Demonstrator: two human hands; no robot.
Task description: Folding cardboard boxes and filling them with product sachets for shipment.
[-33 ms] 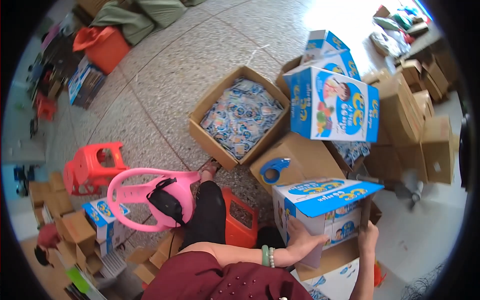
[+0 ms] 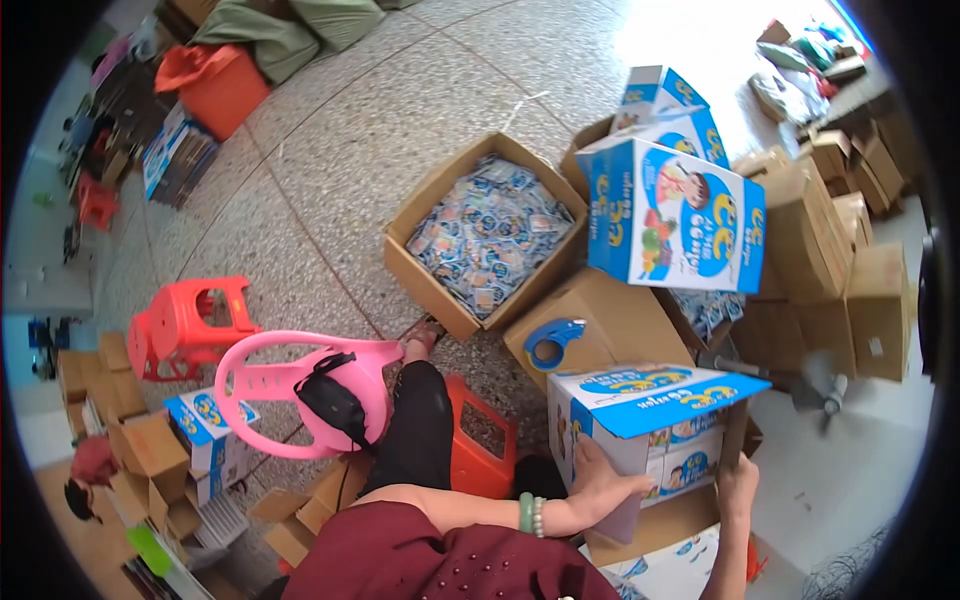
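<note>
Step in hand: we judge we are closing up the blue-and-white printed carton (image 2: 640, 430), which sits on a flat brown cardboard sheet (image 2: 650, 525) at the lower right of the terrazzo floor (image 2: 330, 170), just in front of our knees.
Left hand: our left hand (image 2: 600, 485) lies flat, fingers spread, pressed against the carton's near side wall; it steadies the box and grips nothing.
Right hand: our right hand (image 2: 738, 478) is up at the carton's right corner, fingers curled on the edge under the raised blue flap (image 2: 680, 405).
Carton state: flaps up and ajar, blue packets showing inside.
Next move, as we read it: fold that flap down flat while the left hand keeps the wall from bowing, then reach for sealing.
Tape: the blue tape dispenser (image 2: 553, 342) waits on the plain brown box (image 2: 600, 325) just beyond the carton.
Supply: an open brown box of small sachets (image 2: 490, 235) stands further out on the floor.
</note>
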